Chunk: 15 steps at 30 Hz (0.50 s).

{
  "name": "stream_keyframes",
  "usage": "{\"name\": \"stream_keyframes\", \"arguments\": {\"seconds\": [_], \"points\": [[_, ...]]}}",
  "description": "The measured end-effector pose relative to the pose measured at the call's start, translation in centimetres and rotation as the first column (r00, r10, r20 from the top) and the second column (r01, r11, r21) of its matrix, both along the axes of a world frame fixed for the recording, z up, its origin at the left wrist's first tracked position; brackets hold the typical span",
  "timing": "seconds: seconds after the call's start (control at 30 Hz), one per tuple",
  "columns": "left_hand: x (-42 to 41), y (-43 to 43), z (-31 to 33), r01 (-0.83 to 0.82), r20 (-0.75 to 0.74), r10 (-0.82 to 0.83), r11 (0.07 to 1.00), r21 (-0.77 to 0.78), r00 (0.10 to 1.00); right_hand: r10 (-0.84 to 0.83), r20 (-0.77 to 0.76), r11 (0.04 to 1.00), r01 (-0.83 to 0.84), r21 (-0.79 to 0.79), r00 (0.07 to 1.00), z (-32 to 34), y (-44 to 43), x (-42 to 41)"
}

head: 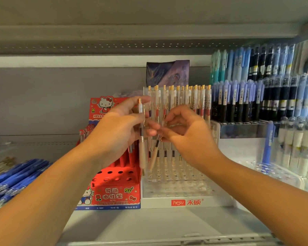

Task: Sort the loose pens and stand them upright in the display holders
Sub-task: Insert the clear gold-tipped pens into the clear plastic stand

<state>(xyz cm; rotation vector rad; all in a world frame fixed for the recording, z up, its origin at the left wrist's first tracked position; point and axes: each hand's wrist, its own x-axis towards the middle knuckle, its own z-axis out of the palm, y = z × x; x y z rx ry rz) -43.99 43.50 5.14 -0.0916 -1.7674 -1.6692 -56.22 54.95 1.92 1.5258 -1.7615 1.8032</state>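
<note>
Far left of the left hand, a pile of blue pens [16, 176] lies flat on the shelf [149, 224]. The frame edge cuts off its left end. Brownish items beyond the pile are too blurred to identify.

Below and behind the left hand [117, 126] stands the red display holder [114, 194]. The hand and forearm hide most of its red pens. Several holes in its front rows are visible.

The left hand grips one beige-grip pen [143, 153] with fingers curled round the barrel. This pen is upright, gold clip at the top, tip pointing down. The tip hangs above the boundary between the red holder and the clear display holder [185, 202]. Contact between the tip and either holder cannot be determined.

The fingertips of both hands meet in the middle. The right hand [187, 132] pinches a second pen [155, 151] near its upper end. This pen is tilted, tip down and to the left, above the clear holder's front holes. Its top is hidden behind the fingers.

Behind both hands, a row of matching pens [185, 98] stands upright at the back of the clear holder. The hands cover their mid-sections. A dark printed card [167, 71] rises behind the row; its artwork is unclear.

Right of the right hand, racks hold blue and black pens [256, 96] upright. A single blue pen [268, 141] stands in a clear tray. The white-bodied pens [299, 144] at the far right are blurred and partly cropped.
</note>
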Motion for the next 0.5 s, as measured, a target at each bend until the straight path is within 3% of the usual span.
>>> {"name": "stream_keyframes", "arguments": {"seconds": [0.2, 0.3, 0.5], "points": [[0.5, -1.2, -0.3, 0.006, -0.038, -0.008, 0.999, -0.053, 0.999, 0.029, -0.054, 0.98, -0.018, 0.199, 0.998, -0.5, -0.4, 0.3], [0.9, -1.6, -0.2, -0.067, -0.074, 0.057, 0.987, -0.145, 0.996, 0.035, -0.067, 0.977, -0.02, 0.213, 0.997, -0.4, -0.5, 0.4], [0.9, -1.7, -0.4, -0.083, -0.113, 0.074, 0.993, -0.082, 0.991, 0.019, -0.192, 0.972, 0.027, 0.232, 0.981, -0.3, -0.3, 0.7]]}}
